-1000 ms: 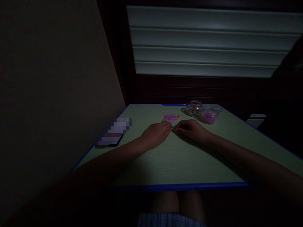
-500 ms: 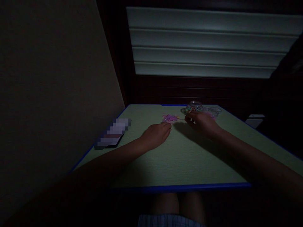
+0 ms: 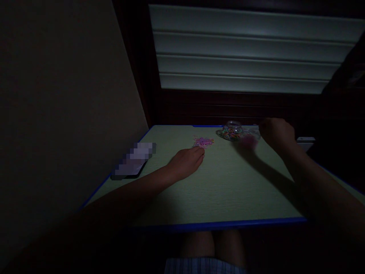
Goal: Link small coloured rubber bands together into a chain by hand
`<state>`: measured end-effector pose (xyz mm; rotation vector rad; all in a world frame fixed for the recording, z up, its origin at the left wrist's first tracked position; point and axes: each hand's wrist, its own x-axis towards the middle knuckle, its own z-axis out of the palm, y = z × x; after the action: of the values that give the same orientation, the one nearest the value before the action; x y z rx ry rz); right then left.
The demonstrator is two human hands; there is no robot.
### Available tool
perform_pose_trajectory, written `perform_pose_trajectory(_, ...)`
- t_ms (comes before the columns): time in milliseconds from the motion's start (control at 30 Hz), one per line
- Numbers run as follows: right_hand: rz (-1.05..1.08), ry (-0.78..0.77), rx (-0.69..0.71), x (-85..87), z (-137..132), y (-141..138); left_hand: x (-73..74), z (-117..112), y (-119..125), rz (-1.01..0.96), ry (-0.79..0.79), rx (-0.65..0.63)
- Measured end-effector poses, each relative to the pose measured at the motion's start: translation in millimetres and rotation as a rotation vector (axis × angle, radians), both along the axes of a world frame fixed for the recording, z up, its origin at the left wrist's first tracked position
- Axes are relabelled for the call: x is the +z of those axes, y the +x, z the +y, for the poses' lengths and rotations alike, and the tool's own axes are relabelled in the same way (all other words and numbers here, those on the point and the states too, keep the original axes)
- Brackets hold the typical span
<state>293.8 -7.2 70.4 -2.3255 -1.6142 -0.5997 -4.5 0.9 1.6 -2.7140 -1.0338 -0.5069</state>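
A small pile of pink and purple pieces [image 3: 203, 142], with a bit of yellow, lies on the pale green table [image 3: 211, 190]. Right at its near edge, my left hand [image 3: 187, 161] rests with fingers curled and pressed together; their tips are hidden. My right hand [image 3: 278, 134] is raised above the table's far right, closed, its grip turned from view. Below and left of it is a blurred pink clump [image 3: 248, 142]; whether the hand is joined to it I cannot tell. A clear glass jar [image 3: 233, 130] stands nearby, holding several small coloured rings.
Against the left wall [image 3: 71, 95] a phone-like flat object [image 3: 134, 161], its screen pixelated, lies on the table's left edge. A blue rim [image 3: 211, 225] borders the table. Behind stands a dark frame with pale slats [image 3: 242, 53]. Something clear lies beside the jar.
My right hand has risen and moved right, away from the pile and jar. The pink clump, sharper before, is now smeared and slightly left. My left hand stays almost still.
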Motion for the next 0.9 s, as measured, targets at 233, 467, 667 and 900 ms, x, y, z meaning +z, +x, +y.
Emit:
perform_pose_trajectory(233, 0.103, -0.096, -0.045, -3.8, 3, 7, -0.6, 1, 0, 0.001, 0.003, -0.001)
perform_pose_trajectory(467, 0.126, -0.151, -0.021, -5.6, 6, 11, -0.8, 1, 0, -0.012, 0.002, -0.016)
perform_pose_trajectory(667, 0.133, -0.169, -0.032, -5.8, 8, 11, -1.3, 1, 0, -0.009, -0.007, -0.003)
perform_pose_trajectory(900, 0.136, -0.158, -0.013, -6.5, 6, 11, -2.8, 3, -1, -0.015, 0.016, -0.014)
